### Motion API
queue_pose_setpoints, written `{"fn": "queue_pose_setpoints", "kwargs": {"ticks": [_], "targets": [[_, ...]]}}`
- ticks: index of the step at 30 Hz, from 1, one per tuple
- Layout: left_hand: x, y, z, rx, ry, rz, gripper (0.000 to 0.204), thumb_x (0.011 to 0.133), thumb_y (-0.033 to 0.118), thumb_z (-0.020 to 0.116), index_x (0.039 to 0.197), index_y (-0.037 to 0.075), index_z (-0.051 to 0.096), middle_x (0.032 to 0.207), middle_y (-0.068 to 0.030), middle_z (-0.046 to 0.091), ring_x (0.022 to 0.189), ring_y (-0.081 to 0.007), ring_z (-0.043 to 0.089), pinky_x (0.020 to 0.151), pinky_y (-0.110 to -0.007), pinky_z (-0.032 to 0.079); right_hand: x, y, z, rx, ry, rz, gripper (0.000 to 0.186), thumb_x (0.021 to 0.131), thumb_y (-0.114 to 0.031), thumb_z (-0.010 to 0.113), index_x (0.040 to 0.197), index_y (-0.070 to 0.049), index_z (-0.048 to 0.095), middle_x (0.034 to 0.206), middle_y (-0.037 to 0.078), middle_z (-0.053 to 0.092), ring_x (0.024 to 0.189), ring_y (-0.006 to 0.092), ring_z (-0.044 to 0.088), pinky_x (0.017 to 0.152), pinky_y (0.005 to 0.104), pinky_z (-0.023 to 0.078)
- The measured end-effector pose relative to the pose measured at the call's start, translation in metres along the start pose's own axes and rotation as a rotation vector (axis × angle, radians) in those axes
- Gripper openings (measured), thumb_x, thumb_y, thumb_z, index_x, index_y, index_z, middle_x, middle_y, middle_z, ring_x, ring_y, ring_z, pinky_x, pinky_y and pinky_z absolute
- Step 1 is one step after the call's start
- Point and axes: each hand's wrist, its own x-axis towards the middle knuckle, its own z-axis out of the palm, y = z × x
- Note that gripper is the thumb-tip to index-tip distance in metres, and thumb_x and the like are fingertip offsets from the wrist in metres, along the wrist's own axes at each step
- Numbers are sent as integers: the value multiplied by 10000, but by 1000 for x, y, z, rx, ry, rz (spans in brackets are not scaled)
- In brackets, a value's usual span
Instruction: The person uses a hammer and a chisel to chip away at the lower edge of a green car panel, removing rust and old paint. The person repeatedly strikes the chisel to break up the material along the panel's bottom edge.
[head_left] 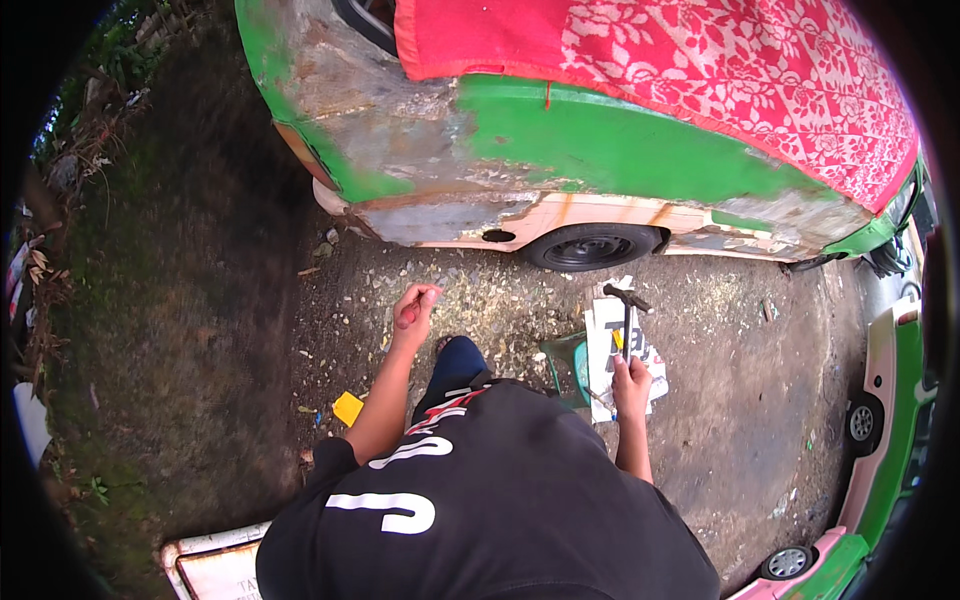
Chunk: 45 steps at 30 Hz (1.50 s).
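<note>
My left hand (416, 308) is closed on a small reddish object (406, 316), mostly hidden by my fingers, out in front of the van's lower side. My right hand (630, 380) grips a hammer (627, 325) upright by its shaft, with its dark head at the top. Beneath it lie printed white sheets (650, 400), beside a green plastic object (565, 375) that is partly covered. The van (600, 140) has patchy green, pink and bare grey bodywork, with a red floral cloth (740, 80) draped over its upper part.
Pale chips (480, 300) litter the dirty ground near the rear wheel (588, 246). A yellow piece (348, 408) lies left of my legs. A rusty white panel (215, 565) is at lower left, debris lines the far left edge, and another green-and-pink vehicle (880, 480) stands on the right.
</note>
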Motion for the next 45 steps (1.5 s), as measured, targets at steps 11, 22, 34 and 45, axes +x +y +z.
{"fn": "queue_pose_setpoints", "kwargs": {"ticks": [11,22,34,45], "targets": [[-24,-25,-12,-69,176,-57,117,992,110,558,976,-2,589,1021,-72,668,976,-134,601,908,-277,461,24,-22,9,-83,-34,-32,313,936,-268,657,735,-88,499,581,-56,439,505,33,383,441,233,301],[-3,-51,0,-48,165,-152,132,974,84,570,907,-18,621,1067,-75,644,914,-116,590,836,-263,480,36,-24,28,-249,-111,48,282,927,-234,636,762,-14,573,585,-37,477,544,55,417,489,262,338],[75,-226,18,-29,134,22,107,915,30,622,854,-29,558,1078,-111,626,994,-200,608,883,-319,477,111,22,111,-591,-342,-1,307,903,-234,668,781,37,591,585,38,524,577,86,442,518,303,387],[125,-300,23,-36,115,68,147,917,23,628,836,-29,516,1057,-113,608,968,-202,596,869,-301,476,148,54,206,-488,-488,-47,282,919,-238,683,841,24,614,604,-5,494,594,60,404,510,270,359]]}}
